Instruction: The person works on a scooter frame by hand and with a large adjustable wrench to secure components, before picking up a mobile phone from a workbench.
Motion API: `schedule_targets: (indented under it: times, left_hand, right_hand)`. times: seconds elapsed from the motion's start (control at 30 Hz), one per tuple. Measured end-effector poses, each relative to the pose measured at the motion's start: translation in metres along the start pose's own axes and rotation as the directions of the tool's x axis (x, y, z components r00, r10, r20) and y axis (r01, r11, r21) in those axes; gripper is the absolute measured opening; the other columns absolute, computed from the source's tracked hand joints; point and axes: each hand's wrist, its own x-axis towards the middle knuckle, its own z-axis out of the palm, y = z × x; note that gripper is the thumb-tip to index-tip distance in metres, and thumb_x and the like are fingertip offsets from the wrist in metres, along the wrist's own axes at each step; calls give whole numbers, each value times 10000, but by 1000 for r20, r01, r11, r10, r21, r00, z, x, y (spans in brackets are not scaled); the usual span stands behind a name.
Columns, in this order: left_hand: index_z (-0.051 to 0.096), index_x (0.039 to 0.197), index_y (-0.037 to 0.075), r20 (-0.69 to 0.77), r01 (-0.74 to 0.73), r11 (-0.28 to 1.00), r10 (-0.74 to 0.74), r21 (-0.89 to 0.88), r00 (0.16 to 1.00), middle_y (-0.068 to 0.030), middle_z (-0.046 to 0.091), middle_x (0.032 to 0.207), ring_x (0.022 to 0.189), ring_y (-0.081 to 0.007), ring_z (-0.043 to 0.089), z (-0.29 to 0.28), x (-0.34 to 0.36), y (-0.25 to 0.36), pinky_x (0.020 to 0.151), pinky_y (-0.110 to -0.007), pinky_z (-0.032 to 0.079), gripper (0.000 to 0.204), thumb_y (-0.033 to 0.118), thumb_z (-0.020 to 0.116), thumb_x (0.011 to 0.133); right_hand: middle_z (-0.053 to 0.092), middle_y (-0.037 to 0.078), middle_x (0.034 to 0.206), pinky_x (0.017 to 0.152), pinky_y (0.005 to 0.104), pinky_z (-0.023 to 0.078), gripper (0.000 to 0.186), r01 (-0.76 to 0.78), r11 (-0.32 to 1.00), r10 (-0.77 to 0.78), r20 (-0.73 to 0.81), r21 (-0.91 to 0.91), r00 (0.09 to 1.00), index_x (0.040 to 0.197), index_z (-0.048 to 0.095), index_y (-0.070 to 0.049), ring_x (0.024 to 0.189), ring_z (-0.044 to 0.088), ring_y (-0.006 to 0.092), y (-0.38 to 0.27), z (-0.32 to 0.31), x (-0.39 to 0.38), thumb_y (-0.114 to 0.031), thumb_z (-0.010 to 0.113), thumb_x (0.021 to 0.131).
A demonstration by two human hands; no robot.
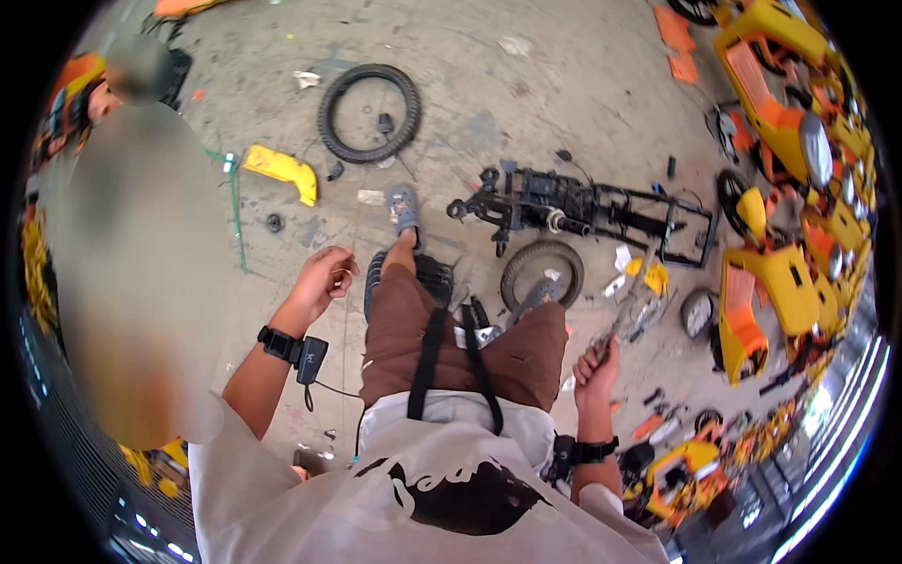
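Note:
My left hand [329,275] is raised over the floor to the left of my legs, its fingers loosely curled and apart with nothing seen in them. On the other side, my right hand [597,367] is closed around a long, thin grey metal tool [641,276] that points away from me; its exact kind is blurred. Beyond that tool lies a black metal vehicle frame [601,211] on its side. A small tyre [507,277] lies flat by my right foot, just nearer than the frame.
A black tyre [413,103] and a curved yellow panel [282,171] lie ahead on the concrete floor. Yellow and orange bike bodies [775,291] crowd the right side. A blurred person [141,282] stands close on my left. Loose parts and scraps litter the ground.

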Motion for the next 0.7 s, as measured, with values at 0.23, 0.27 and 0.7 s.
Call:
schedule_targets:
  times: [0.23,0.27,0.7]
  left_hand:
    - [562,911,75,149,348,919,-323,-185,934,-46,612,783,590,-122,519,33,34,0,445,-232,382,161,234,541,894]
    - [564,915,73,160,374,904,-345,-209,925,-46,615,790,596,-124,525,41,42,2,443,-235,384,160,229,542,892]
    - [529,1091,0,442,-251,897,403,-363,801,-101,565,995,865,-203,521,190,181,28,762,-330,433,301,217,515,883]
  right_hand:
    - [333,-22,559,355,211,222,351,242,967,-242,19,-78,970,787,432,-96,408,293,64,96,63,28,-397,430,967]
    - [343,-19,564,357,208,230,339,250,966,-247,47,-62,968,792,433,-92,414,308,63,106,63,38,-383,441,966]
    - [283,-53,543,320,229,186,360,392,877,-470,325,279,821,776,428,-111,377,244,71,-45,48,246,-416,419,968]
